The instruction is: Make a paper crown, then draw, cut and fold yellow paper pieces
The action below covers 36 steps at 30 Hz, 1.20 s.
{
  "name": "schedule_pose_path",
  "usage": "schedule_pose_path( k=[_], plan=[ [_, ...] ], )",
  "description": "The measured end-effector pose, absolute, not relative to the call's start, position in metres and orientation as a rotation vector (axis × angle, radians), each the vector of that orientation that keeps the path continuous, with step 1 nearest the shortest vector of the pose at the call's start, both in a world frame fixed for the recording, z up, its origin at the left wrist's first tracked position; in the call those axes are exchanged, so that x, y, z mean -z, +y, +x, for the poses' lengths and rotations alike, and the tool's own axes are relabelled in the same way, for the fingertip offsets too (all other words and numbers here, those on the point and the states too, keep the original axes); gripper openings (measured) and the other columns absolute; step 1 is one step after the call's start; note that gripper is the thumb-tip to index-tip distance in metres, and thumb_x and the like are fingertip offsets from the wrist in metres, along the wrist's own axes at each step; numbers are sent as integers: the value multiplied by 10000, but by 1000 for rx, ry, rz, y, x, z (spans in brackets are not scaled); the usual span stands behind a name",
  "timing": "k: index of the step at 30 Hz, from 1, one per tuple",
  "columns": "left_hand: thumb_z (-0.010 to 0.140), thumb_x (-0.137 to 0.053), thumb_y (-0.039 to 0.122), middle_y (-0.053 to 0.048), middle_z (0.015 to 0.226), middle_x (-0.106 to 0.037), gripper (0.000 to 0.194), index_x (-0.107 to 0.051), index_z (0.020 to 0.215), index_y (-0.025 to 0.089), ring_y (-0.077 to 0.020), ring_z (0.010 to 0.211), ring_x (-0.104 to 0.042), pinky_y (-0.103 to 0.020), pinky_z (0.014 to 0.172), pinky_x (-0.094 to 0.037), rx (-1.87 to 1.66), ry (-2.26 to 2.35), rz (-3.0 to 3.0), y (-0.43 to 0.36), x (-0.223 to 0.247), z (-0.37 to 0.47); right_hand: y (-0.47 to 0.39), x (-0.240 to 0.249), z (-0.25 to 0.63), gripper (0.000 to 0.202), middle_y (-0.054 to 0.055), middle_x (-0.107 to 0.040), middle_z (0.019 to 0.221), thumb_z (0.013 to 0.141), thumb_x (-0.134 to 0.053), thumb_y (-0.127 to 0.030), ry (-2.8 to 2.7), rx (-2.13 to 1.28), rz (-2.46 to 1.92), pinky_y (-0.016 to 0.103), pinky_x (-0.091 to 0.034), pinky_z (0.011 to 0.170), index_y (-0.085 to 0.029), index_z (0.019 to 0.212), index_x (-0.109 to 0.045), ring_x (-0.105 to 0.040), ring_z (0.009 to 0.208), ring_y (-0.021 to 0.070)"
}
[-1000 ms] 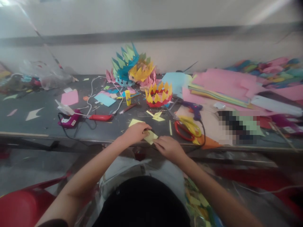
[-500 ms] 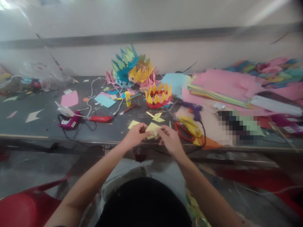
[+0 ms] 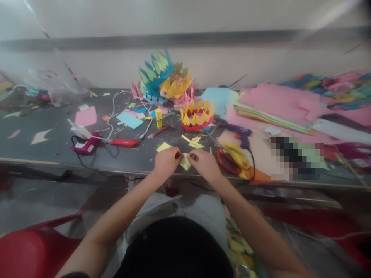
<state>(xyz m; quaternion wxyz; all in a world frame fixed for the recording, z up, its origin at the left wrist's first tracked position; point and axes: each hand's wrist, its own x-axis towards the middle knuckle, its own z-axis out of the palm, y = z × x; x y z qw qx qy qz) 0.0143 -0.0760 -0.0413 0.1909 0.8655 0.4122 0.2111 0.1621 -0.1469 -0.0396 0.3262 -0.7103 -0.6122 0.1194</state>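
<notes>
Near the table's front edge, a small yellow piece of paper (image 3: 186,162) is pinched between my two hands, its lower corner pointing toward me. My left hand (image 3: 167,161) is closed on its left side, thumb and fingertips together. On the right side my right hand (image 3: 204,164) grips it the same way. Behind my left hand lies another yellow sheet (image 3: 164,146), partly covered by that hand. Just beyond both hands are several folded yellow paper pieces (image 3: 196,143). A red and yellow paper crown (image 3: 198,120) stands farther back.
Yellow-handled scissors (image 3: 237,154), a red-handled pair (image 3: 227,162) and a purple glue gun (image 3: 242,133) lie right of my hands. To the left are a red tool (image 3: 124,143), a purple power strip (image 3: 87,144) and a glue stick (image 3: 159,118). Pink sheets (image 3: 278,104) are stacked at right.
The yellow paper was a flat diamond held at its sides; now it shows a narrower, folded shape. Both hands have turned inward, fingertips pinching its upper corners. The view has shifted slightly.
</notes>
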Motion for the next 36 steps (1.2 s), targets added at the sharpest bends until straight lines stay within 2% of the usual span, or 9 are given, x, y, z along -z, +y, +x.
schedule_pose_path(
  k=[6,14,19,26,36],
  plan=[
    [867,-527,274,-50,825,-655,151,-616,785,185,-190,778,-599,-278,660,-407,-560,1007,2697,-74,43,8,-148,41,162,99,46,-683,821,810,-548,-198,-1751,-212,-1817,262,-418,675,-200,759,-633,-616,771,177],
    [912,-438,248,-67,831,-642,242,-634,801,162,-187,807,-579,-292,703,-428,-581,827,2885,-74,50,4,-141,44,168,83,17,-658,666,793,-595,-223,-1734,-145,-1828,240,-409,590,-178,753,-651,-589,611,142],
    [911,-440,236,-74,835,-640,240,-648,820,159,-184,803,-577,-292,706,-450,-609,741,2916,-73,51,4,-140,46,174,119,30,-660,722,817,-568,-228,-1863,-172,-1731,242,-437,616,-177,779,-669,-591,654,143],
    [909,-446,218,-73,880,-667,235,-670,861,165,-185,877,-596,-309,800,-476,-618,585,2908,-70,49,4,-141,46,194,237,62,-666,884,885,-478,-259,-2091,-222,-1535,290,-487,765,-191,920,-702,-619,824,166],
    [916,-400,256,-87,912,-681,302,-679,892,141,-192,890,-606,-329,838,-476,-592,453,2907,-71,42,2,-140,51,200,291,75,-643,900,919,-415,-240,-2227,-204,-1430,297,-487,788,-171,953,-695,-605,857,166]
  ],
)
